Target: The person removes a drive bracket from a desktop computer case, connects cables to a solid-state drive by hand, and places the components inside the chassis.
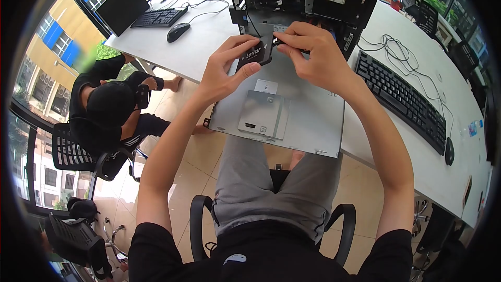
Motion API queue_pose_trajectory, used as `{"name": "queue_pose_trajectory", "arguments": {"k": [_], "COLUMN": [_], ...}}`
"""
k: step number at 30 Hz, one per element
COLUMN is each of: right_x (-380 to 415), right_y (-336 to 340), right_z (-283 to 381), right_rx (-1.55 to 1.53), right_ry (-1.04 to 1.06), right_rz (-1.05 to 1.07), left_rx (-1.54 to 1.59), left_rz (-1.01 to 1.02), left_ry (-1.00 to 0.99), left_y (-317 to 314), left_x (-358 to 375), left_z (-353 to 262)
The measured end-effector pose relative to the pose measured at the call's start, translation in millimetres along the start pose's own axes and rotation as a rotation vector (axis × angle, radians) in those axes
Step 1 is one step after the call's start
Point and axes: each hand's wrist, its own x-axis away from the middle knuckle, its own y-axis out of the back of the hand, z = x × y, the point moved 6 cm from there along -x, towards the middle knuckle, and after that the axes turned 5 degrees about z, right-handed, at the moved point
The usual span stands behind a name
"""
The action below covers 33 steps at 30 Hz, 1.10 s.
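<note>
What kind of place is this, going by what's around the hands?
Probably an office or computer workshop. White desks carry keyboards, a mouse and a monitor; an opened computer case lies in front, and large windows show a neighbouring building.

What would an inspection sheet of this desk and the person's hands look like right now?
Surface: white desk, partly covered by an opened computer case and its grey side panel.
Job's things: small black drive, held above the panel; a black plug at its edge.
Clutter: two keyboards, a mouse, a black monitor.
Grippers: left hand grips the drive; right hand pinches the plug.
Cables: loose black cables lie on the desk, more behind the far keyboard.
Surroundings: another person sits on the left; office chairs, tiled floor, windows.
</note>
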Motion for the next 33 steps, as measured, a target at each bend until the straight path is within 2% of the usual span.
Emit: {"name": "queue_pose_trajectory", "arguments": {"k": [13, 17, 20, 25, 28, 33], "right_x": [1, 2, 4, -4, -11, 8], "right_y": [-5, -4, -8, 3, 16, 15], "right_z": [6, 4, -9, -13, -11, -65], "right_rx": [0.063, 0.067, -0.035, -0.364, -0.215, 0.105], "right_ry": [0.091, 0.041, -0.022, -0.275, -0.262, -0.290], "right_rz": [-0.106, -0.062, -0.054, 0.024, 0.054, 0.197], "left_rx": [-0.002, -0.032, -0.235, -0.069, -0.010, 0.022], "left_rz": [-0.081, -0.121, -0.163, -0.140, -0.136, -0.164], "left_ry": [-0.066, -0.089, -0.115, -0.009, 0.084, 0.201], "left_y": [-10, -12, -11, -8, -2, 8], "left_x": [5, 3, 0, -1, 0, 9], "left_z": [-3, -3, -18, -21, -11, 15]}}
